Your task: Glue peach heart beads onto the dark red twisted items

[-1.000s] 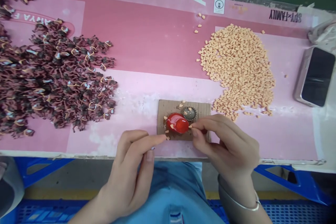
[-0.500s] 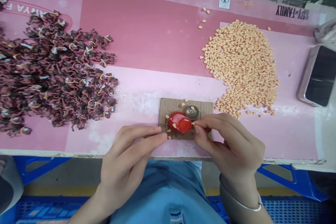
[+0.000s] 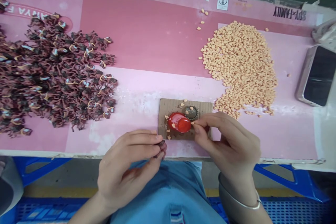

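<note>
Through the head camera I have both bare hands in sight at the near edge of the pink printed table [image 3: 147, 38]. My left hand [image 3: 128, 166] pinches a brown figurine [image 3: 162, 148] between thumb and fingertips, just beside the near left corner of a cardboard piece [image 3: 162, 110]; the fingers hide much of the figurine, so I cannot tell which way it faces. My right hand [image 3: 228, 143] pinches a tiny peach-coloured part [image 3: 193, 123] between thumb and forefinger, the other fingers curled under. That part sits right by the end of a red cup [image 3: 180, 122], though I cannot tell whether the two touch.

The red cup lies tilted on the cardboard, and beside it, toward the far side, rests a ridged round cap [image 3: 191, 112]. A few loose peach crumbs of the same kind are scattered around both. Off to my left, a broad heap of brown figurines [image 3: 60, 77], with pale bits and yellowish bands among them, spreads over the table. To my right, beyond the hand, lies a big pile of peach parts [image 3: 241, 66], and farther right a smartphone [image 3: 319, 75] with a dark screen. A metal bracelet [image 3: 248, 204] circles the right wrist.
</note>
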Motion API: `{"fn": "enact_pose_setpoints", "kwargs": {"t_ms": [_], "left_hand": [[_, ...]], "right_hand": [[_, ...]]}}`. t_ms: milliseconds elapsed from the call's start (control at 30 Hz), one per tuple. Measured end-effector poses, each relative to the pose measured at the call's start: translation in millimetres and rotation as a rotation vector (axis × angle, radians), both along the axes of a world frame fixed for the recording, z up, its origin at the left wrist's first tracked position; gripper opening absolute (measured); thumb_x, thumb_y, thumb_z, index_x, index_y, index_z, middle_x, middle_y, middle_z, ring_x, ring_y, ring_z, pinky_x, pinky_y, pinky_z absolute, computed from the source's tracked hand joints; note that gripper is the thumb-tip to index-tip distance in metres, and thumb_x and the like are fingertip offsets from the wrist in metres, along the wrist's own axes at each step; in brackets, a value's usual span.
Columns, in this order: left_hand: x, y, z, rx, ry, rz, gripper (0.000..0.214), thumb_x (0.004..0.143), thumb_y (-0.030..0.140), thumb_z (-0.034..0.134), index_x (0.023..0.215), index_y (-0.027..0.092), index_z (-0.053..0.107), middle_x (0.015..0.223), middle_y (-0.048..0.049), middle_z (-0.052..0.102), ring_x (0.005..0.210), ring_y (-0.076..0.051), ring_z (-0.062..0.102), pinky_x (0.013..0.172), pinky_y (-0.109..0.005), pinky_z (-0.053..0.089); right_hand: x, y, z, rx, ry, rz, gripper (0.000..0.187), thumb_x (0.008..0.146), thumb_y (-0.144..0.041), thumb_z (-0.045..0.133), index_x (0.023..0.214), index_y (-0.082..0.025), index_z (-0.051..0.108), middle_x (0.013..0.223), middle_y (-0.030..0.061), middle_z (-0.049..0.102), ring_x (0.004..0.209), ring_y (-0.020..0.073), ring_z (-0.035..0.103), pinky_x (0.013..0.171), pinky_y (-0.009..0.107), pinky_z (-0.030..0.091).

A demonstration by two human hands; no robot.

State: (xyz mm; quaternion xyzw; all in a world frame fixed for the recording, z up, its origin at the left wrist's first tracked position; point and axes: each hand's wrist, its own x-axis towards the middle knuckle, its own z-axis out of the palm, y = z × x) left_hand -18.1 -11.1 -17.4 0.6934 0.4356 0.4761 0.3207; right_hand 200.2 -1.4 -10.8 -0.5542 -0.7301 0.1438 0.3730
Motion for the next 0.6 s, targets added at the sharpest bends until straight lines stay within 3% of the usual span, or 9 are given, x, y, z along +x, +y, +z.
{"fn": "enact_pose_setpoints", "kwargs": {"t_ms": [200, 433, 600], "left_hand": [[2, 2, 2.2, 0.08, 0.07, -0.014, 0.012, 0.099, 0.01, 0.074, 0.093, 0.018, 0.068, 0.098, -0.0029, 0.081, 0.091, -0.014, 0.082, 0.087, -0.026, 0.073], [0, 1, 3.0, 0.077, 0.101, -0.052, 0.012, 0.1, 0.011, 0.072, 0.095, 0.02, 0.067, 0.095, -0.0029, 0.08, 0.089, -0.016, 0.081, 0.078, -0.03, 0.074], [0, 2, 6.3, 0.115, 0.151, -0.073, 0.013, 0.099, 0.008, 0.072, 0.093, 0.019, 0.068, 0.093, -0.0029, 0.08, 0.089, -0.017, 0.081, 0.073, -0.029, 0.073]], "right_hand": [[-1, 2, 1.2, -0.014, 0.014, -0.005, 0.018, 0.096, -0.007, 0.066, 0.089, -0.022, 0.065, 0.079, 0.0005, 0.074, 0.066, 0.0132, 0.07, 0.058, 0.022, 0.059], [-3, -3, 8.3, 0.003, 0.053, -0.032, 0.02, 0.094, -0.003, 0.069, 0.092, -0.023, 0.066, 0.08, -0.0006, 0.073, 0.065, 0.0119, 0.067, 0.058, 0.022, 0.057], [-14, -10, 23.1, -0.048, 0.155, 0.068, 0.019, 0.094, -0.002, 0.067, 0.094, -0.021, 0.066, 0.079, 0.0002, 0.074, 0.069, 0.014, 0.071, 0.063, 0.025, 0.061]]}}
